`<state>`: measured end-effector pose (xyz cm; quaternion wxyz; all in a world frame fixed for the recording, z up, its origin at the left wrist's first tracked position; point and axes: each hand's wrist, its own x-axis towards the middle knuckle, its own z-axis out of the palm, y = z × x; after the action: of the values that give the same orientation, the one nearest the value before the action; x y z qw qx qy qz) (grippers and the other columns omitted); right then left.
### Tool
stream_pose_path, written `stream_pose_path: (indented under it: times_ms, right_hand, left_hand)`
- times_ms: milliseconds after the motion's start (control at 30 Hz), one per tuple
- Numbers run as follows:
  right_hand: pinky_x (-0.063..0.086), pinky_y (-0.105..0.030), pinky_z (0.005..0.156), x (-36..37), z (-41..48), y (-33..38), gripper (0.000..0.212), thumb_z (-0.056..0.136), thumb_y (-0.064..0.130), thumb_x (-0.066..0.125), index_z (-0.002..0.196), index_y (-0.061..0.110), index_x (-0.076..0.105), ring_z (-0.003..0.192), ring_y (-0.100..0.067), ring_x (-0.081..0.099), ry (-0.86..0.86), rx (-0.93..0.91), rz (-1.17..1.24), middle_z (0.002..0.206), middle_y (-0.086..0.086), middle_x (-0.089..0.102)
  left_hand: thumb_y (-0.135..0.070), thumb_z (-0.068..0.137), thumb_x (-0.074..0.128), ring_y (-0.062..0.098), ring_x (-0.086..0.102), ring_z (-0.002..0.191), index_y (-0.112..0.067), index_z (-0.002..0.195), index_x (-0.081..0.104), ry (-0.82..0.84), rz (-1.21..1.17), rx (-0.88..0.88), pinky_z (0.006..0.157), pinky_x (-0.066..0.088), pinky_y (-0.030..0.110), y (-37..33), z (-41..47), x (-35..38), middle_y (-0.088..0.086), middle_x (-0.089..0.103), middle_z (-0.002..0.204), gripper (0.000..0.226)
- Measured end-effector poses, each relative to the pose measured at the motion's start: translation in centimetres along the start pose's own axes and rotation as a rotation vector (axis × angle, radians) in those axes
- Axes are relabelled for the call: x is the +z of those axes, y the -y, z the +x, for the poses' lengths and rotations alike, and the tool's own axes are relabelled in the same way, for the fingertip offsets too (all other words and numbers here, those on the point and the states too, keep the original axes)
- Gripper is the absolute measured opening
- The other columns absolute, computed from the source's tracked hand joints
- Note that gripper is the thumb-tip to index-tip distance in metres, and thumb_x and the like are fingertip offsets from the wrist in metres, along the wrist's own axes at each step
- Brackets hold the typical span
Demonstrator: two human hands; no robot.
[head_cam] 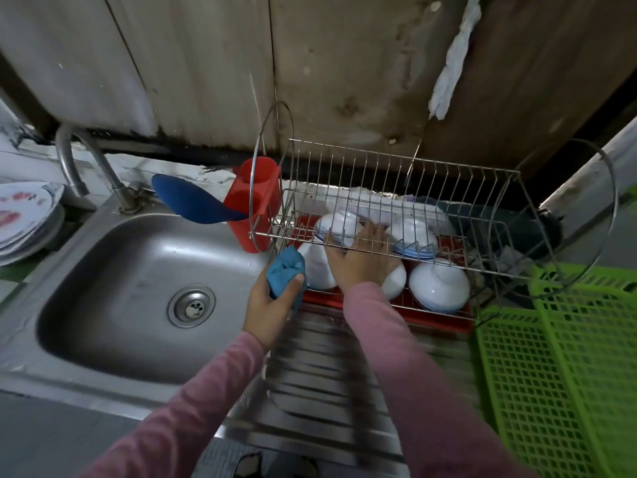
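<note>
1. Two grips in play at the dish rack (396,167), set on the bench (327,357) just beside the sink (103,257).
2. Clenches the left grip (272,300) round a bunched blue cloth (286,272), thumb pressed over the wad. Holds it raised near the rack's near left corner, probably to have it ready for wiping and to keep it out of the basin.
3. Reaches the right grip (358,262) behind the rack's front rail into the lower tier. Lays spread fingers and thumb against a white bowl (336,224) with a blue rim. Touching, plainly; clamped or not, cannot tell, with the fingertips partly behind wires and blurred.
4. Finds that white bowl upturned at the back left of the lower tier, above the red drip tray (437,320) and close among other bowls (437,288). All stand mouth down, presumably to let water run off onto the tray.
5. Looks like the start of a drying step: bowl to come out, cloth to meet it.
6. Calls for a tilt under the rail on the way out, to avoid knocking the neighbours.
7. Elsewhere: red cutlery holder (255,201) hung on the rack's left end, blue rice paddle (193,201) poking out towards the sink; stacked plates (24,215) at far left; green basket (558,357) at right.
</note>
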<state>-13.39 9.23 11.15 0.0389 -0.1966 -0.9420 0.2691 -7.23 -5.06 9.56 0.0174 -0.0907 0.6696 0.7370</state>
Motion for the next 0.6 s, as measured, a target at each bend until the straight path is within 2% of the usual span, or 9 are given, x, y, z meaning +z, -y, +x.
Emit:
stream_pose_path:
  times_ms: [100,200,267,333,400,467,600]
  right_hand:
    - [0.005,-0.056,0.12,0.1,-2.1,-0.8,0.074,0.092,0.061,0.048,0.148,0.014,0.036,0.148,-0.032,0.019,-0.047,-0.055,-0.033,0.157,-0.01,0.034]
    - [0.005,-0.053,0.121,0.4,-4.8,-1.7,0.067,0.095,0.051,0.05,0.146,0.009,0.039,0.152,-0.032,0.01,-0.076,-0.071,0.067,0.159,-0.013,0.03]
    - [0.013,-0.053,0.121,1.0,-6.2,-2.3,0.065,0.094,0.047,0.052,0.143,0.005,0.044,0.15,-0.035,0.017,-0.1,-0.103,0.2,0.156,-0.016,0.035]
    - [0.025,-0.053,0.118,1.3,-7.8,-2.8,0.069,0.089,0.051,0.046,0.137,0.002,0.049,0.142,-0.04,0.031,-0.116,-0.156,0.31,0.147,-0.021,0.044]
    - [0.033,-0.051,0.114,1.9,-9.3,-3.2,0.067,0.089,0.051,0.044,0.136,0.004,0.05,0.136,-0.037,0.04,-0.074,-0.223,0.366,0.142,-0.018,0.049]
    - [0.034,-0.047,0.115,2.3,-10.7,-3.2,0.057,0.093,0.045,0.05,0.137,0.009,0.052,0.137,-0.032,0.04,0.005,-0.285,0.394,0.145,-0.014,0.048]
    - [0.031,-0.027,0.112,3.3,-13.0,-2.4,0.047,0.098,0.026,0.06,0.143,0.016,0.049,0.138,-0.018,0.039,0.154,-0.379,0.421,0.149,-0.006,0.044]
  left_hand:
    - [-0.015,0.092,0.064,0.017,0.067,0.101,-0.015,0.126,0.056,-0.006,-0.026,0.002,0.082,0.057,0.027,0.1,-0.5,0.1,0.0,0.068,0.109,0.035]
    - [-0.012,0.092,0.063,0.01,0.068,0.096,-0.017,0.12,0.058,-0.031,-0.049,0.012,0.081,0.057,0.024,0.1,-1.2,-0.1,-0.001,0.069,0.106,0.029]
    - [-0.01,0.092,0.063,0.002,0.068,0.087,-0.022,0.112,0.059,-0.051,-0.069,0.005,0.074,0.056,0.02,0.2,-1.8,-0.5,-0.002,0.068,0.102,0.023]
    - [-0.009,0.093,0.062,-0.004,0.067,0.079,-0.026,0.105,0.058,-0.078,-0.078,-0.004,0.067,0.053,0.015,0.3,-2.6,-0.9,-0.004,0.067,0.099,0.021]
    - [-0.009,0.093,0.061,-0.005,0.067,0.076,-0.028,0.103,0.057,-0.105,-0.091,-0.014,0.064,0.052,0.014,0.5,-3.4,-1.5,-0.004,0.066,0.098,0.022]
    - [-0.008,0.094,0.061,-0.006,0.066,0.072,-0.028,0.101,0.057,-0.136,-0.107,-0.034,0.061,0.051,0.012,0.5,-4.3,-2.5,-0.004,0.066,0.096,0.021]
    - [-0.013,0.093,0.062,-0.004,0.068,0.074,-0.026,0.103,0.058,-0.171,-0.118,-0.077,0.063,0.053,0.014,0.9,-6.0,-5.7,-0.003,0.067,0.099,0.017]
